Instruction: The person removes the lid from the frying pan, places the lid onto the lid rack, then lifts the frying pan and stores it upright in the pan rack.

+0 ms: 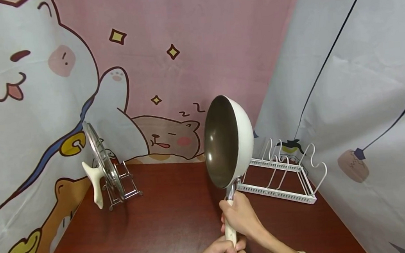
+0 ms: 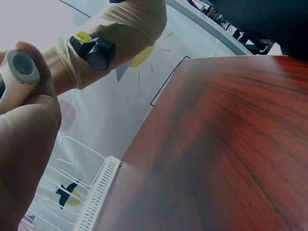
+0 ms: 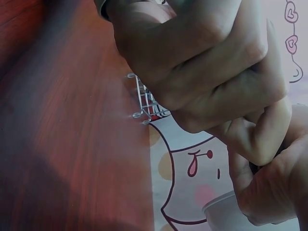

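A white wok point(image 1: 244, 135) with a dark grey-brown inside is held up on its side in the head view, its open face turned to the left. Its pale handle point(image 1: 230, 234) points down toward me. My right hand point(image 1: 242, 214) grips the handle near the metal neck. Lower down, my left hand point(image 1: 223, 252) holds the handle's end. The left wrist view shows the handle's butt end point(image 2: 23, 67) sticking out of the left hand. A piece of the wok's white wall point(image 3: 231, 214) appears low in the right wrist view, where fingers hide the handle.
A white rack point(image 1: 277, 191) with wire dividers stands on the right of the dark red-brown table point(image 1: 170, 215). At the left, a glass lid point(image 1: 102, 157) with a cream handle leans upright in a small metal wire stand point(image 1: 132, 186). A cartoon-printed cloth point(image 1: 201, 56) hangs behind.
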Demonstrator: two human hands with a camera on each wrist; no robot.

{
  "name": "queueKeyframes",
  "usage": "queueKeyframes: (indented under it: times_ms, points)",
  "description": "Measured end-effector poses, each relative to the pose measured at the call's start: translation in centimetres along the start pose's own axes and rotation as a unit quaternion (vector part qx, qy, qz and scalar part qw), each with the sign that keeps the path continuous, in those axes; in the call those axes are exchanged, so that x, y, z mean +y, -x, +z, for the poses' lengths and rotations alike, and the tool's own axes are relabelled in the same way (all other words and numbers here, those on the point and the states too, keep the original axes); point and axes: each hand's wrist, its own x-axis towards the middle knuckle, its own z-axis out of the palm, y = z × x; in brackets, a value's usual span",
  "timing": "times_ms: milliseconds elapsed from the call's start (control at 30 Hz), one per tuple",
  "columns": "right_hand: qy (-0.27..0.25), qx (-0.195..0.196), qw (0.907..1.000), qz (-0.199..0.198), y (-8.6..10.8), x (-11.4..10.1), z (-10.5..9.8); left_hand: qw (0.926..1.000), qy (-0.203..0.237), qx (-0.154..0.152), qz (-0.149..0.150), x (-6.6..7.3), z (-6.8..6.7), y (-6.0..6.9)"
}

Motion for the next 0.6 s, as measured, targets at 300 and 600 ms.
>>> queueKeyframes:
  times_ms: [300,600]
  points:
    - [0.007,0.012,0.9999,0.0,0.2,-0.7,-0.7,0.9998,-0.012,-0.013,0.01,0.5,0.4,-0.8]
    - [0.015,0.038,0.9991,0.002,0.5,-1.1,-1.8,0.9994,0.005,-0.034,0.002,0.8,0.8,-1.8]
